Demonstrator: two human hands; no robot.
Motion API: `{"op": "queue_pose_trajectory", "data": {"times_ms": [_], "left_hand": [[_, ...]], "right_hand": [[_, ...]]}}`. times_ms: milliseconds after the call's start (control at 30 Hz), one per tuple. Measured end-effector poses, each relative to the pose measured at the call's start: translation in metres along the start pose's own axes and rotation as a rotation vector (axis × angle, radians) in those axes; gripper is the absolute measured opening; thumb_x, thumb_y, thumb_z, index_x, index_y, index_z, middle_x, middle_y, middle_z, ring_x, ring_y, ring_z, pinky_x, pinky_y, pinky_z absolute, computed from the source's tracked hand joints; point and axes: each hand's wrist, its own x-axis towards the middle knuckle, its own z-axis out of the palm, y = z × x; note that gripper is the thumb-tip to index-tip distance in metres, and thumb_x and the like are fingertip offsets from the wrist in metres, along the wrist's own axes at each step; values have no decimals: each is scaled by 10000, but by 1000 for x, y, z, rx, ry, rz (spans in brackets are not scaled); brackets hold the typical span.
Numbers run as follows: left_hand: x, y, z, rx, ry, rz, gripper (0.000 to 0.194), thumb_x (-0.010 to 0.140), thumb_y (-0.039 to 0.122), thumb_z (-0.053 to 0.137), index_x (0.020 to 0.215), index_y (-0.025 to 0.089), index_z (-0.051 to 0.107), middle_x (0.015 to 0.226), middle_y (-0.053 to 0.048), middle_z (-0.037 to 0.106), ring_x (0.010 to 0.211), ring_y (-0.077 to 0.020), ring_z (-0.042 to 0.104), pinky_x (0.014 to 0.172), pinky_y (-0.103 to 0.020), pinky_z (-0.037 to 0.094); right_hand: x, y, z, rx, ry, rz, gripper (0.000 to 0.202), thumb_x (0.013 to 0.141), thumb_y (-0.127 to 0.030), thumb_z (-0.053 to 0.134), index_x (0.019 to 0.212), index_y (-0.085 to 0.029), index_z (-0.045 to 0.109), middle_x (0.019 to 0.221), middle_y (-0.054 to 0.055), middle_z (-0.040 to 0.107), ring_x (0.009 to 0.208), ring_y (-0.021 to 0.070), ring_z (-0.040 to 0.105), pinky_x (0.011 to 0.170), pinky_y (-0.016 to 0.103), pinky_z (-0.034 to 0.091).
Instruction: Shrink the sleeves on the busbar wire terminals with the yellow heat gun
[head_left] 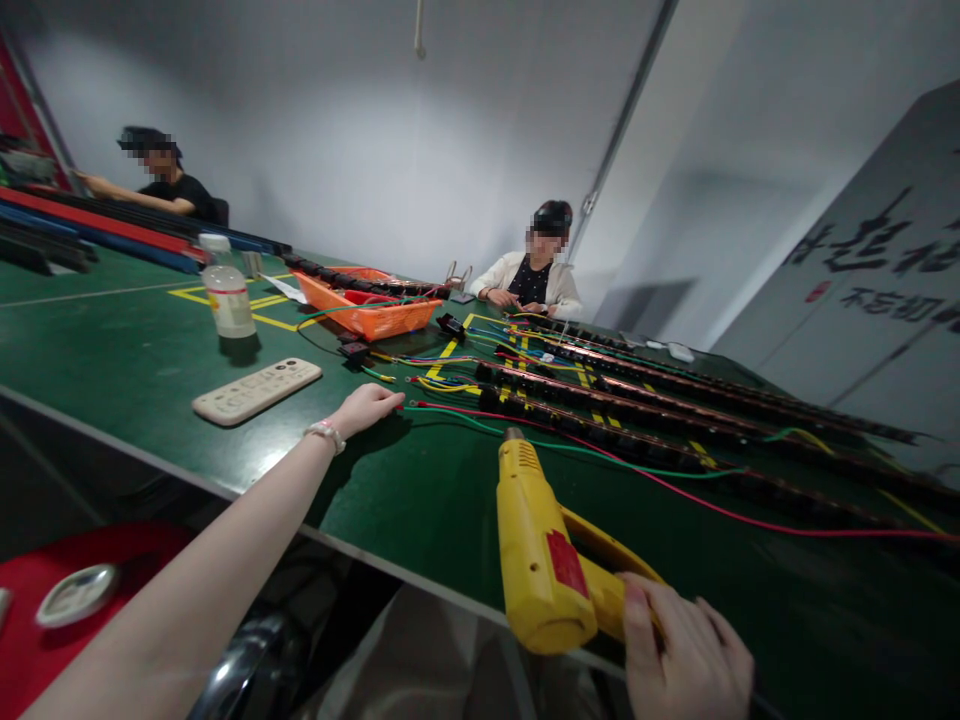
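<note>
My right hand (686,645) is wrapped around the handle of a yellow heat gun (532,545), whose nozzle points away from me over the table. The fingers of my left hand (371,408) are pinched at the end of a green wire (480,425), with a small bit of red showing at the fingertips. Close to those fingers lies the lug end of a red wire (525,415), which runs off to the right. Beyond the heat gun stretch several long dark strips (600,430) with coloured wires at their left ends.
The green table (172,420) carries a phone in a beige case (259,390), a bottle (227,290) and an orange basket (367,318) holding dark strips. One person (532,270) sits across the table, another (169,185) at the far left. A red stool (135,550) is below left.
</note>
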Motion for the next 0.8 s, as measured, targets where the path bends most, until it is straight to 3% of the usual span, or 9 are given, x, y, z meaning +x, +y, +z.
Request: {"op": "queue_pose_trajectory", "data": {"times_ms": [200, 433, 800], "left_hand": [[-1, 2, 0, -11, -1, -35, 562, 707, 676, 441, 518, 148, 456, 483, 6, 379, 482, -98, 313, 505, -260, 181], [-3, 7, -1, 11, -8, -35, 540, 712, 645, 435, 496, 150, 447, 473, 13, 359, 467, -91, 289, 499, -258, 182], [-4, 9, -2, 31, -7, -41, 485, 718, 586, 448, 509, 149, 457, 479, 17, 355, 471, -92, 302, 501, -254, 190]], "right_hand": [[-3, 2, 1, -31, -23, 4, 339, 950, -360, 318, 831, -186, 583, 748, 3, 620, 717, 147, 545, 743, 308, 367], [2, -26, -4, -42, -10, 46, 323, 943, -334, 333, 796, -171, 570, 729, 23, 603, 694, 158, 510, 715, 310, 356], [13, -72, 6, 156, -66, 78, 289, 939, -310, 349, 795, -184, 566, 745, 16, 590, 728, 152, 493, 766, 306, 328]]}}
